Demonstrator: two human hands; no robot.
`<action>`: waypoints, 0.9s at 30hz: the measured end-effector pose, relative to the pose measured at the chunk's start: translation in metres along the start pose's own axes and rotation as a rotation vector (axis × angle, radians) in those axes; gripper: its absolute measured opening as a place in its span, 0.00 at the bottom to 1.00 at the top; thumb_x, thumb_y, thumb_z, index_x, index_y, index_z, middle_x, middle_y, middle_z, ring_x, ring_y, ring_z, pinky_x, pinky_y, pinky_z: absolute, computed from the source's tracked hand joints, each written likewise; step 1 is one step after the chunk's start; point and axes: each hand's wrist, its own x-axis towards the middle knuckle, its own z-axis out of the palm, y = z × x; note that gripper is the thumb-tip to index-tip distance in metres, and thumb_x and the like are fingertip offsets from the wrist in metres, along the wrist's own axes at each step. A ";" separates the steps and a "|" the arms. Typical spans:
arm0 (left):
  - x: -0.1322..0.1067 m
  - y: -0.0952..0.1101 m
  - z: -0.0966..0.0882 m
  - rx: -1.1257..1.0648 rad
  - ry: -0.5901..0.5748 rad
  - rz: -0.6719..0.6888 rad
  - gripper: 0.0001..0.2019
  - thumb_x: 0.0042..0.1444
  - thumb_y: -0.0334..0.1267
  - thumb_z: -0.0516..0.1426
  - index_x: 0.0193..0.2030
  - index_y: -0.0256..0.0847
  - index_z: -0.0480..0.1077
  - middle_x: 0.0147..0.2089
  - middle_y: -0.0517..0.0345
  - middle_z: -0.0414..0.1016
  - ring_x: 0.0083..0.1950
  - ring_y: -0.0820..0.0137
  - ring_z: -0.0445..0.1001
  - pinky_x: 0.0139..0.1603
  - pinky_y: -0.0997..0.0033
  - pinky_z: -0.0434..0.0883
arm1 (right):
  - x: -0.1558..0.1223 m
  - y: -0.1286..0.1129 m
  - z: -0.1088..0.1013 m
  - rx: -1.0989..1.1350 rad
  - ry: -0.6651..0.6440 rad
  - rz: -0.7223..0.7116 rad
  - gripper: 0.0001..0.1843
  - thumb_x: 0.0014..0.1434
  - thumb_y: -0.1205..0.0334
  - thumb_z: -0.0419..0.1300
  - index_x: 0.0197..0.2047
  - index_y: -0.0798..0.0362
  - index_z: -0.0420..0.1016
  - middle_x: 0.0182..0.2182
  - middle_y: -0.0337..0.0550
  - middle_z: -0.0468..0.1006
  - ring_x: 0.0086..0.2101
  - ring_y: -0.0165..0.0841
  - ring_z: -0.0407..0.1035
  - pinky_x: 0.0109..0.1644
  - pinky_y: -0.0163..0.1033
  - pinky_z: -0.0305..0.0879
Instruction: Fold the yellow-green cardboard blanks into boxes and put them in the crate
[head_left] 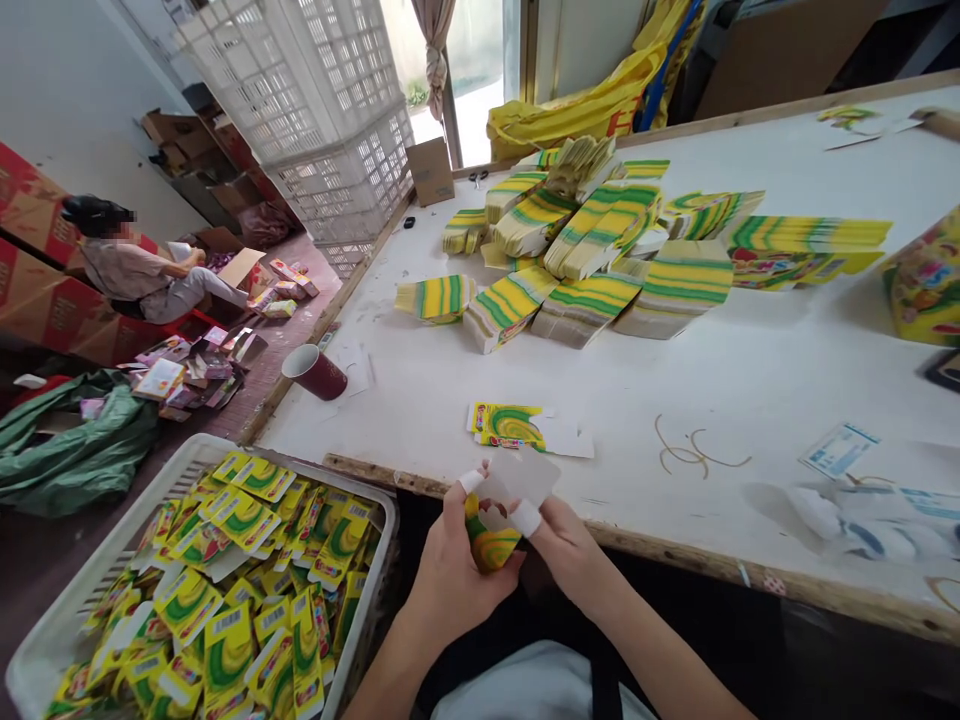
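Over the table's front edge, a small yellow and green carton [493,548] is held between both hands, its white flap [525,474] standing up. My left hand [459,560] wraps round the carton's left side and underside. At its right side, my right hand [564,545] grips near the flap, thumb and fingers closed. White tape or finger covers show on fingertips of both hands. Just beyond lies a flat, unfolded carton [517,428] of the same print. Left of me, a white plastic crate [375,478] holds many similar yellow cartons [238,530].
Bundles of flat cartons [585,225] are piled on the white table [420,370]. A dark red cup [319,372] stands near the left edge. Rubber bands [686,455] and a plastic packet [840,450] lie right. A seated person [142,265] works at far left beside stacked white crates [315,110].
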 end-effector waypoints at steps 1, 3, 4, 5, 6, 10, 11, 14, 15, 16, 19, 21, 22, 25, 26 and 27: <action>-0.001 -0.001 0.002 0.008 0.020 0.010 0.33 0.49 0.36 0.60 0.61 0.43 0.50 0.52 0.48 0.75 0.48 0.63 0.76 0.47 0.62 0.74 | 0.001 -0.001 0.003 0.026 -0.006 0.020 0.32 0.60 0.38 0.54 0.57 0.52 0.71 0.54 0.50 0.75 0.54 0.44 0.68 0.59 0.50 0.65; -0.003 -0.002 0.006 0.026 0.047 0.042 0.33 0.49 0.36 0.60 0.60 0.43 0.50 0.53 0.47 0.74 0.50 0.62 0.76 0.48 0.62 0.74 | 0.002 -0.004 0.006 0.067 0.007 0.068 0.31 0.56 0.40 0.59 0.56 0.51 0.74 0.54 0.50 0.75 0.55 0.45 0.67 0.59 0.51 0.64; -0.005 -0.002 0.007 0.031 0.052 0.063 0.33 0.49 0.35 0.60 0.60 0.43 0.50 0.54 0.47 0.74 0.51 0.62 0.76 0.48 0.61 0.74 | 0.002 -0.005 0.007 0.089 0.011 0.095 0.30 0.55 0.41 0.61 0.55 0.50 0.74 0.55 0.49 0.74 0.56 0.46 0.66 0.61 0.52 0.62; -0.005 -0.003 0.008 0.035 0.056 0.084 0.33 0.49 0.35 0.60 0.61 0.43 0.49 0.54 0.46 0.74 0.52 0.62 0.76 0.49 0.61 0.74 | 0.001 -0.006 0.007 0.112 0.006 0.124 0.29 0.55 0.42 0.62 0.55 0.49 0.74 0.57 0.48 0.73 0.57 0.46 0.65 0.62 0.53 0.60; -0.006 -0.003 0.009 0.043 0.062 0.104 0.33 0.50 0.35 0.60 0.61 0.43 0.49 0.54 0.46 0.74 0.52 0.62 0.76 0.49 0.61 0.74 | 0.001 -0.007 0.006 0.132 -0.007 0.151 0.29 0.54 0.43 0.63 0.56 0.48 0.74 0.58 0.47 0.71 0.58 0.45 0.63 0.63 0.53 0.59; -0.008 -0.005 0.011 0.095 0.077 0.127 0.33 0.50 0.35 0.59 0.60 0.43 0.48 0.52 0.46 0.75 0.50 0.61 0.76 0.47 0.61 0.75 | -0.002 -0.006 0.003 0.143 -0.053 0.185 0.31 0.53 0.41 0.63 0.56 0.47 0.74 0.59 0.47 0.70 0.59 0.45 0.62 0.63 0.53 0.58; -0.009 -0.005 0.011 0.103 0.077 0.128 0.32 0.50 0.35 0.59 0.60 0.43 0.48 0.51 0.46 0.75 0.49 0.61 0.76 0.46 0.61 0.75 | -0.002 -0.006 0.004 0.135 -0.046 0.183 0.31 0.53 0.40 0.63 0.56 0.47 0.74 0.58 0.47 0.71 0.58 0.45 0.63 0.63 0.53 0.58; -0.008 -0.001 0.007 0.107 0.047 0.112 0.29 0.48 0.33 0.59 0.56 0.45 0.51 0.47 0.51 0.75 0.45 0.62 0.76 0.42 0.63 0.74 | -0.001 -0.006 0.006 0.088 -0.009 0.155 0.35 0.53 0.37 0.61 0.59 0.47 0.71 0.55 0.48 0.74 0.57 0.45 0.64 0.64 0.53 0.58; -0.007 0.001 0.005 0.105 0.023 0.099 0.28 0.47 0.32 0.58 0.54 0.46 0.52 0.45 0.54 0.75 0.43 0.63 0.76 0.40 0.64 0.73 | -0.001 -0.006 0.006 0.052 0.004 0.126 0.36 0.54 0.36 0.60 0.60 0.47 0.70 0.55 0.48 0.74 0.57 0.45 0.64 0.64 0.53 0.57; -0.007 0.003 0.003 0.101 -0.010 0.083 0.27 0.46 0.31 0.58 0.52 0.46 0.53 0.43 0.56 0.74 0.41 0.64 0.75 0.38 0.65 0.72 | -0.002 -0.005 0.007 0.004 0.011 0.086 0.35 0.56 0.37 0.58 0.61 0.48 0.69 0.55 0.49 0.74 0.58 0.45 0.64 0.65 0.54 0.57; -0.003 0.006 -0.002 0.077 -0.128 0.023 0.27 0.45 0.30 0.57 0.52 0.46 0.52 0.40 0.59 0.73 0.36 0.65 0.74 0.35 0.66 0.70 | -0.011 0.001 0.010 -0.212 0.043 -0.062 0.31 0.62 0.46 0.54 0.65 0.49 0.64 0.58 0.51 0.72 0.59 0.44 0.64 0.65 0.54 0.58; 0.000 0.004 -0.002 0.061 -0.181 0.000 0.27 0.47 0.31 0.56 0.53 0.44 0.51 0.41 0.56 0.72 0.37 0.64 0.74 0.35 0.65 0.71 | -0.020 0.007 0.012 -0.402 0.057 -0.174 0.29 0.63 0.58 0.52 0.67 0.49 0.60 0.61 0.51 0.68 0.61 0.43 0.62 0.66 0.54 0.58; 0.001 0.003 -0.001 0.070 -0.190 0.008 0.26 0.48 0.31 0.56 0.53 0.43 0.51 0.44 0.53 0.71 0.39 0.63 0.74 0.37 0.64 0.71 | -0.024 0.010 0.013 -0.487 0.052 -0.229 0.29 0.63 0.64 0.51 0.68 0.49 0.59 0.64 0.51 0.65 0.63 0.42 0.59 0.67 0.53 0.57; 0.002 -0.004 0.006 0.119 -0.152 0.062 0.22 0.50 0.33 0.54 0.52 0.40 0.54 0.52 0.43 0.63 0.47 0.60 0.73 0.43 0.58 0.72 | -0.030 0.018 0.013 -0.613 -0.006 -0.329 0.33 0.61 0.74 0.46 0.68 0.48 0.57 0.67 0.50 0.58 0.65 0.39 0.55 0.67 0.51 0.56; 0.001 -0.005 0.007 0.123 -0.121 0.069 0.22 0.50 0.33 0.55 0.52 0.40 0.54 0.53 0.42 0.62 0.49 0.59 0.73 0.45 0.57 0.72 | -0.029 0.020 0.012 -0.617 -0.009 -0.336 0.33 0.61 0.75 0.46 0.68 0.47 0.58 0.67 0.49 0.59 0.65 0.38 0.55 0.66 0.50 0.57; 0.000 -0.007 0.008 0.122 -0.087 0.062 0.24 0.50 0.33 0.55 0.54 0.40 0.53 0.53 0.42 0.62 0.51 0.58 0.72 0.47 0.56 0.72 | -0.027 0.021 0.009 -0.616 0.002 -0.336 0.33 0.60 0.75 0.47 0.67 0.46 0.60 0.66 0.49 0.60 0.64 0.38 0.58 0.66 0.50 0.59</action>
